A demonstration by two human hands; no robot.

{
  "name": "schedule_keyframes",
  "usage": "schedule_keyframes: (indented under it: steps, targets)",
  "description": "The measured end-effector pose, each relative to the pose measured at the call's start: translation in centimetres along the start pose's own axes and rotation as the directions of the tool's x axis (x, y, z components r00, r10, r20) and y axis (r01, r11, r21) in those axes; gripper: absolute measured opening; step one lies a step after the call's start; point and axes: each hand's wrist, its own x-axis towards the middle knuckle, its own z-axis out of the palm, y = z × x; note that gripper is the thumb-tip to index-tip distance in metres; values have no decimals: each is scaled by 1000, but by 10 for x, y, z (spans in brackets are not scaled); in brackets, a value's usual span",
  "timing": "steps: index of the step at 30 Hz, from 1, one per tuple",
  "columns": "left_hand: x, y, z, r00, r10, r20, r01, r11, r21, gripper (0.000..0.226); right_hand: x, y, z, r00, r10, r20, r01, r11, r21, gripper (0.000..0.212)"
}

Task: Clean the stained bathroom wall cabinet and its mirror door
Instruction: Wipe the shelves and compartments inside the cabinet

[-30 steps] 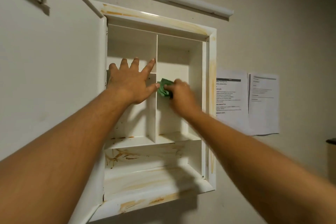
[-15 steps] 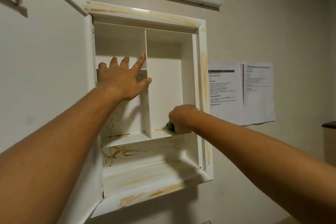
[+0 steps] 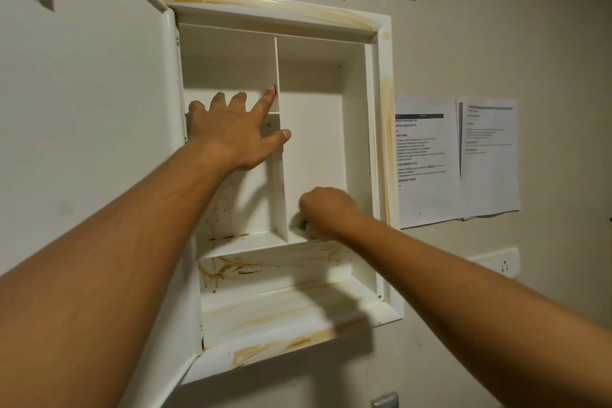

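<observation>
Two bare forearms reach up from the lower corners of the frame into the open wall cabinet [image 3: 381, 103]. The left hand [image 3: 231, 134], centre frame, braces with fingers spread and straight. Its index tip is against the vertical divider [image 3: 281, 182] and its thumb lies across the divider's front edge, as they did a second ago. The right hand [image 3: 326, 209] has its fingers curled tight round a green cloth [image 3: 302, 224], of which only a sliver shows. It presses on the floor of the right compartment, just beside the divider. A second ago it was wiping halfway up that compartment; half a second ago it had dropped to this shelf [image 3: 241, 242]. The right compartment's walls look white, so the wiping appears to have reached its bottom corner. Orange-brown streaks remain on the left compartment's floor, the lower back panel [image 3: 251, 270], the bottom ledge [image 3: 271, 318] and the frame, so most of the job likely lies ahead. The mirror door [image 3: 99, 142] stands swung open at the left of the frame, its glass facing away. Beyond, printed sheets [image 3: 427, 159] hang on the wall at right.
</observation>
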Motion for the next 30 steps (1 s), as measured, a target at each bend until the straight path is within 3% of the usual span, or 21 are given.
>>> schedule_keyframes:
  steps: [2, 4, 5, 8, 10, 12, 14, 18, 21, 24, 26, 30]
  targets:
    - [0, 0, -1, 1000, 1, -2, -1, 1000, 0, 82, 2, -15, 3, 1000, -31, -2, 31, 965, 259, 4]
    - [-1, -1, -1, 1000, 3, -6, -3, 1000, -4, 83, -2, -2, 1, 998, -47, 32, 30, 919, 393, 18]
    - [-1, -1, 0, 1000, 10, -8, -10, 1000, 5, 83, -4, 10, 0, 998, -38, 50, 18, 935, 353, 23]
    - [0, -3, 1, 1000, 15, -18, -15, 1000, 11, 84, -10, 35, -1, 998, 4, 68, 0, 998, -63, 18]
    - [0, -1, 1, 1000, 9, -14, -9, 1000, 14, 84, -11, 26, -3, 1000, 20, 15, -18, 991, -132, 8]
    - [-2, 1, 2, 1000, 2, -20, -2, 1000, 9, 84, -10, 8, -4, 1000, 20, -22, -21, 999, -30, 7]
    - [-2, 1, 1, 1000, 2, -28, -2, 1000, 15, 85, -13, -6, -7, 1000, -2, -15, 4, 983, 185, 3]
    - [-3, 1, 1, 1000, -1, -26, 1, 1000, -2, 85, -39, 11, -13, 990, -137, 9, 124, 920, 371, 25]
    - [-3, 0, 4, 999, -1, -38, 0, 1000, -8, 85, -51, 39, -11, 983, -183, 20, 171, 947, 270, 34]
    - [-3, 1, 2, 1000, 5, -25, -5, 1000, 0, 85, -31, 25, 0, 999, -53, -13, 54, 989, 140, 17]
    - [-3, 2, 2, 999, 4, -36, -4, 1000, -7, 85, -16, 5, 6, 999, 35, -20, -31, 986, 163, 13]
    - [-4, 1, 3, 999, 5, -50, -4, 1000, 9, 88, -30, 1, -1, 994, -109, 26, 90, 919, 384, 38]
